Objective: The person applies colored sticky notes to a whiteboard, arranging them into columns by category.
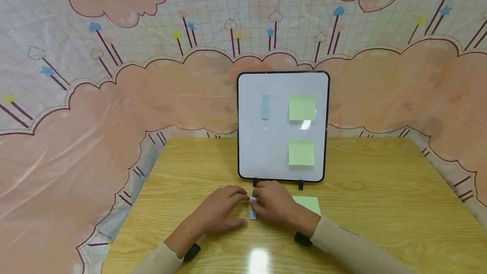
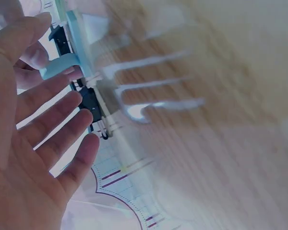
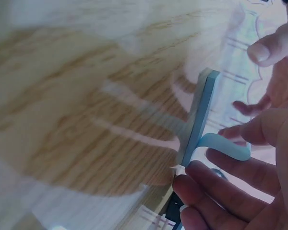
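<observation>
A narrow pad of blue sticky notes (image 1: pixel 253 213) lies on the table between my two hands. In the right wrist view its top strip (image 3: pixel 225 146) curls up away from the pad (image 3: pixel 205 112). My right hand (image 1: pixel 275 202) pinches that lifted blue sticky note between thumb and finger. Close by on the left is my left hand (image 1: pixel 220 209), its fingers extended and apart, holding nothing. The left wrist view shows those spread fingers (image 2: pixel 77 103) beside the bent strip (image 2: pixel 60 66).
Behind the hands a whiteboard (image 1: pixel 266 151) stands upright on small black feet (image 1: pixel 300 185). It bears a blue strip (image 1: pixel 265 107), an upper green note (image 1: pixel 302 108) and a lower green note (image 1: pixel 301 152). A green pad (image 1: pixel 310 204) lies partly behind my right forearm on the wooden table (image 1: pixel 380 206).
</observation>
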Available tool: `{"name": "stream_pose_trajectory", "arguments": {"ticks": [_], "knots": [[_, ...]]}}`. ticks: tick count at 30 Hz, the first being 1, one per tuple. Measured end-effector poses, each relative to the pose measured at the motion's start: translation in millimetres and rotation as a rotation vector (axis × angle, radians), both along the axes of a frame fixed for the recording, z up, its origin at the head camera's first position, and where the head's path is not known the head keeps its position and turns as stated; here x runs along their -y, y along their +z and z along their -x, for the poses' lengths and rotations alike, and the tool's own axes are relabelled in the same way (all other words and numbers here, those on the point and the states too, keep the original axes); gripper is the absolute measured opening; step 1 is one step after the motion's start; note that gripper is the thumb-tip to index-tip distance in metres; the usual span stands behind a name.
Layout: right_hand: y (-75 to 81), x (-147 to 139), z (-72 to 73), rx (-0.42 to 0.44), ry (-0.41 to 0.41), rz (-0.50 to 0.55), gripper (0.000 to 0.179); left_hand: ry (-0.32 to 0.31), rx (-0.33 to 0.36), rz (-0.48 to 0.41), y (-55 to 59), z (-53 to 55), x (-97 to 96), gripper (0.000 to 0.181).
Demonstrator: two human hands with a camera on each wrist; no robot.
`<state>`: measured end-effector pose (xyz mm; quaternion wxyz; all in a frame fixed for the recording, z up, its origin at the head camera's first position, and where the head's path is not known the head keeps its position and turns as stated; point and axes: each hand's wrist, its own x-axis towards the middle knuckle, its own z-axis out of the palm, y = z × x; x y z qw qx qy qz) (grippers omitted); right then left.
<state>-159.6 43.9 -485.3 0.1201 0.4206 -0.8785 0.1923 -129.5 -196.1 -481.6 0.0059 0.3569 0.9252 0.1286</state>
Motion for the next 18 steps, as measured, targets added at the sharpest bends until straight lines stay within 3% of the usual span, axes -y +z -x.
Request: {"name": "stream_pose_trajectory", "arguments": {"ticks": [4,11,18], "knots": [[0.3,0,1.6,0.048,-0.010,0.009,0.014,-0.034,0.015,-0.015,-0.6,-5.4,-0.5,0.050],[0.4,0,1.2,0.104,-0.021,0.009,0.012,-0.058,0.034,0.059,-3.2,-10.2,-4.4,0.055],[0.7,0,0.6,0.082,-0.018,-0.010,0.012,-0.052,0.025,0.080,-2.3,-12.0,-6.4,0.057]]}}
